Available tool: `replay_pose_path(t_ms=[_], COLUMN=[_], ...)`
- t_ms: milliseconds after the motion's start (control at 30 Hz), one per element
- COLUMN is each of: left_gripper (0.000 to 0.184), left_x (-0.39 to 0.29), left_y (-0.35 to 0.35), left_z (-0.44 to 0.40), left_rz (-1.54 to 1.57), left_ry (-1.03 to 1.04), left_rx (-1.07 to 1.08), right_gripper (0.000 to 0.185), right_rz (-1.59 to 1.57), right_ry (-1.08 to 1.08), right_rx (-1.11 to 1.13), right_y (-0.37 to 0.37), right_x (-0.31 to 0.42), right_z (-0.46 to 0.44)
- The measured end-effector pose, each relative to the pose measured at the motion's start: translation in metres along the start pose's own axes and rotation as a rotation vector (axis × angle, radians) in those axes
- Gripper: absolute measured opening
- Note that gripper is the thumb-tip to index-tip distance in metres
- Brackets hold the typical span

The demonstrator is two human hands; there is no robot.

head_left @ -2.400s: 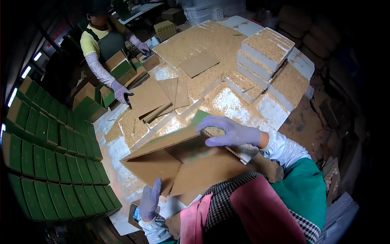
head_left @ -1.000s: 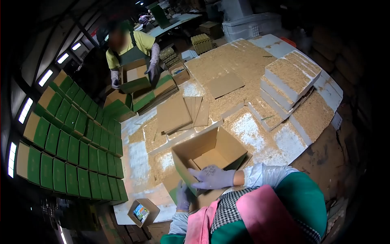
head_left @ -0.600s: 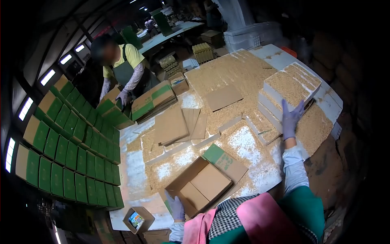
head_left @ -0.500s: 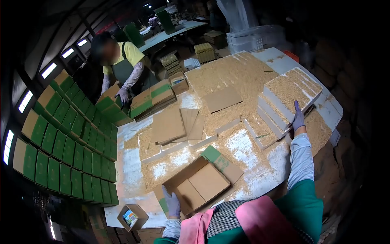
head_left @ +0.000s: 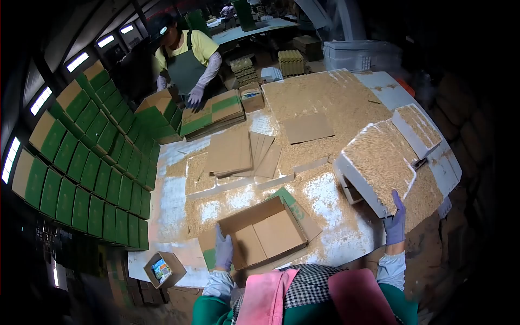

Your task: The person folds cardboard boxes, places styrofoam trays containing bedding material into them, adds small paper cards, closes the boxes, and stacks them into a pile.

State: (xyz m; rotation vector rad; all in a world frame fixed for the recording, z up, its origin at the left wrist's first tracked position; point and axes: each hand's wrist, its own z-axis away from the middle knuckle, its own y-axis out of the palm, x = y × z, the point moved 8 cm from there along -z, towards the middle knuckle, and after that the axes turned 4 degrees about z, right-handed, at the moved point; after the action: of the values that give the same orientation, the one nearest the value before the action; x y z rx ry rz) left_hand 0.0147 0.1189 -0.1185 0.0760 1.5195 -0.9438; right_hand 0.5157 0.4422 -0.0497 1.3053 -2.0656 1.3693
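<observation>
We list: brown rectangular cardboard box (head_left: 275, 233), formed, unfilled, left hand (head_left: 223, 253) at its wall, grip unclear; white, tan-grain-topped slab (head_left: 378, 161), right hand (head_left: 396, 227) clamped on.

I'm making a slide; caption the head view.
Left hand at an open cardboard box, right hand gripping a brown-topped white block.

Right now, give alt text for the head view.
The wearer's gloved right hand grips a white-sided tray of loose tan material; the left hand touches an open cardboard box. Across the table, a co-worker stands behind flattened cartons.
</observation>
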Motion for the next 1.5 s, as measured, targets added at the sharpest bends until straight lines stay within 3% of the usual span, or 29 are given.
replay_pose_path(t_ms=[33, 100, 167, 200, 233, 267, 300, 333, 400, 533, 567, 633, 667, 700, 767, 833, 900, 967, 1033, 1100, 1133, 1167, 1233, 1267, 1333, 1433, 1467, 1500], left_gripper=[0.063, 0.062, 0.06, 0.058, 0.056, 0.057, 0.059, 0.059, 0.057, 0.053, 0.053, 0.053, 0.051, 0.051, 0.053, 0.044, 0.028, 0.013, 0.015, 0.027, 0.041, 0.041, 0.047, 0.047, 0.043, 0.036, 0.031, 0.031], left_x=[-0.004, -0.008, -0.013, 0.014, 0.044, 0.008, -0.031, -0.024, -0.019, -0.01, -0.004, 0.0, -0.012, 0.001, 0.011, 0.015, 0.022, 0.066, 0.135, 0.183, 0.211, 0.219, 0.237, 0.234, 0.274, 0.273, 0.263, 0.248], left_y=[0.002, 0.006, 0.007, 0.01, 0.014, 0.009, 0.006, 0.009, 0.008, 0.003, 0.002, -0.001, -0.016, -0.01, -0.004, -0.038, -0.108, -0.193, -0.266, -0.3, -0.304, -0.31, -0.31, -0.315, -0.325, -0.33, -0.33, -0.327], left_z=[-0.007, -0.02, -0.031, -0.052, -0.068, -0.051, -0.034, -0.032, -0.033, -0.022, -0.022, -0.023, -0.012, -0.014, -0.013, -0.011, 0.002, 0.017, 0.038, 0.051, 0.052, 0.053, 0.044, 0.043, 0.057, 0.069, 0.07, 0.07], left_rz=[-0.027, 0.062, 0.112, 0.058, 0.008, 0.244, 0.484, 0.499, 0.492, 0.468, 0.482, 0.193, 0.473, 0.486, 0.145, 0.194, -0.087, -0.386, -0.399, -0.561, -0.626, -0.631, -0.582, -0.549, -0.373, -0.222, -0.154, -0.161], left_ry=[0.044, 0.009, 0.042, 0.115, 0.182, 0.089, -0.002, -0.026, 0.106, 0.361, 0.347, 0.195, -0.055, -0.071, 0.275, 0.24, 0.404, 0.239, -0.19, -0.373, -0.473, -0.492, -0.551, -0.604, -0.736, -0.706, -0.646, -0.641], left_rx=[0.023, 0.082, 0.087, 0.107, 0.127, 0.219, 0.301, 0.299, 0.246, 0.119, 0.11, 0.155, 0.168, 0.143, 0.04, -0.042, -0.216, -0.584, -0.75, -0.758, -0.645, -0.65, -0.485, -0.469, -0.542, -0.655, -0.709, -0.69], right_gripper=[0.047, 0.048, 0.048, 0.048, 0.057, 0.067, 0.067, 0.075, 0.092, 0.105, 0.105, 0.106, 0.098, 0.098, 0.081, 0.061, 0.045, 0.035, 0.032, 0.035, 0.044, 0.062, 0.086, 0.086, 0.098, 0.102, 0.092, 0.078], right_rz=[0.024, -0.205, -0.137, -0.123, -0.507, -0.872, -0.848, -0.682, -0.668, -0.385, -0.367, -0.221, -0.076, -0.068, 0.357, 0.54, 0.804, 0.876, 0.681, 0.448, 0.35, 0.156, 0.235, 0.224, 0.771, 0.671, 0.407, 0.087], right_ry=[-0.067, 0.057, -0.305, -0.292, 0.151, 0.622, 0.643, 0.419, 0.572, 0.5, 0.498, 0.309, 0.154, 0.137, 0.279, -0.312, -0.38, -0.657, -0.554, -0.354, -0.338, -0.313, -0.339, -0.354, -0.079, -0.027, -0.224, 0.073], right_rx=[0.07, 0.236, 0.324, 0.353, 0.527, 0.661, 0.68, 0.796, 0.92, 1.012, 1.026, 1.163, 1.127, 1.154, 1.437, 1.188, 1.202, 1.268, 1.189, 1.02, 0.943, 0.853, 0.575, 0.594, 0.494, 0.612, 0.713, 0.692], right_y=[0.012, 0.044, 0.066, 0.08, 0.108, 0.135, 0.139, 0.141, 0.174, 0.211, 0.218, 0.237, 0.242, 0.246, 0.254, 0.256, 0.262, 0.271, 0.295, 0.351, 0.391, 0.432, 0.517, 0.527, 0.534, 0.555, 0.578, 0.573], right_x=[0.019, 0.072, 0.142, 0.166, 0.165, 0.168, 0.181, 0.207, 0.219, 0.22, 0.219, 0.226, 0.212, 0.205, 0.168, 0.18, 0.177, 0.215, 0.286, 0.314, 0.312, 0.302, 0.257, 0.272, 0.29, 0.241, 0.21, 0.17], right_z=[0.008, 0.009, 0.011, 0.01, 0.011, 0.029, 0.033, 0.03, 0.045, 0.056, 0.06, 0.067, 0.068, 0.069, 0.087, 0.083, 0.085, 0.075, 0.032, -0.024, -0.049, -0.073, -0.113, -0.105, -0.089, -0.121, -0.136, -0.146])
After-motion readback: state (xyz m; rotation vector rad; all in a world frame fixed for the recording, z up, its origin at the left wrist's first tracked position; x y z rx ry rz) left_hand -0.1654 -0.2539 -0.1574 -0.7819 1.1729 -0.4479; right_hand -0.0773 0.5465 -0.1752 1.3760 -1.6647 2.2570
